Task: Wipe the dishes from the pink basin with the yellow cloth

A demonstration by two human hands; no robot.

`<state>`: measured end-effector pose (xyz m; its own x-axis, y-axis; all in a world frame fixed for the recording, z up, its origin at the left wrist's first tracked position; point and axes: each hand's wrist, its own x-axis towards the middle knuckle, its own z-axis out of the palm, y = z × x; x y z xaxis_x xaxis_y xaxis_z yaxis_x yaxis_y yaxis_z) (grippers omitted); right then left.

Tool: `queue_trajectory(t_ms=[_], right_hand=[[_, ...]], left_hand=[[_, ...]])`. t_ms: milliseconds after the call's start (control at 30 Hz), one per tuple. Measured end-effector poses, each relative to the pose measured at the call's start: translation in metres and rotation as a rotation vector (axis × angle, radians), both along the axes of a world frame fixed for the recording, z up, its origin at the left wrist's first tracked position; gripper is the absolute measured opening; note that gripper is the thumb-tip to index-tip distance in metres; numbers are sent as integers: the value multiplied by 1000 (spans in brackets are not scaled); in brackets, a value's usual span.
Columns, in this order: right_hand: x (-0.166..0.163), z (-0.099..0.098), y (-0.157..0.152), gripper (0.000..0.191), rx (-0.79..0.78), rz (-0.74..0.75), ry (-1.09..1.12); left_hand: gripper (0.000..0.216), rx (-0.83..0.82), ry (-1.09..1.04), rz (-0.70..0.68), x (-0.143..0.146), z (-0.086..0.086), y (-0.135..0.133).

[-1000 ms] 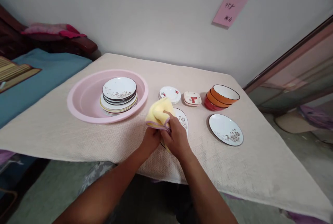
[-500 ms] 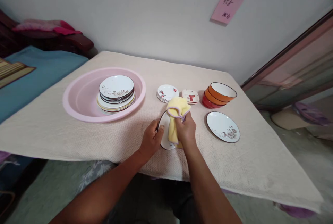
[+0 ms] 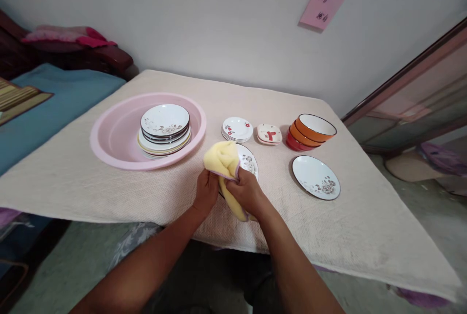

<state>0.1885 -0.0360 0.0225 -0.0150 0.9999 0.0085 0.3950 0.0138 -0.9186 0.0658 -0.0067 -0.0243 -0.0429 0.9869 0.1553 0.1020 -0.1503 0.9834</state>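
Observation:
A white plate (image 3: 248, 162) with a dark rim and a brown flower print is tilted between my hands, partly covered by a yellow cloth (image 3: 221, 157) with purple edging. My left hand (image 3: 206, 190) is closed on the plate's left edge; its fingertips are hidden behind the cloth. My right hand (image 3: 247, 191) is closed around the cloth and holds it over the plate. To the right, a matching flowered plate (image 3: 315, 177) lies flat on the tablecloth (image 3: 171, 202).
On the left stands a pink basin (image 3: 115, 134) with stacked plates (image 3: 165, 120) inside. Beyond my hands are small flowered saucers (image 3: 238, 129), square red-patterned dishes (image 3: 269, 134) and stacked orange and red bowls (image 3: 310, 131). A wall closes off the table's far side.
My right hand has moved the cloth leftward across the plate to its left edge, by my left hand. The plate has turned, so its flower print now shows at the upper right.

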Motion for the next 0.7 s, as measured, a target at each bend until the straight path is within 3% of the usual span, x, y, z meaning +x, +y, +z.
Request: queue_trajectory(t_ms=[100, 233, 433, 533, 700], right_hand=[[5, -11, 2, 33, -10, -23, -21], [12, -25, 5, 30, -8, -8, -19], [16, -15, -5, 22, 64, 109, -143], [17, -6, -10, 19, 89, 192, -227], [23, -1, -16, 22, 69, 294, -307]], left_hand=[[31, -127, -123, -100, 2, -2, 2], [31, -439, -427, -238, 7, 1, 3], [30, -631, -691, -114, 9, 13, 6], [28, -640, -715, -77, 7, 15, 7], [18, -598, -497, -210, 3, 15, 7]])
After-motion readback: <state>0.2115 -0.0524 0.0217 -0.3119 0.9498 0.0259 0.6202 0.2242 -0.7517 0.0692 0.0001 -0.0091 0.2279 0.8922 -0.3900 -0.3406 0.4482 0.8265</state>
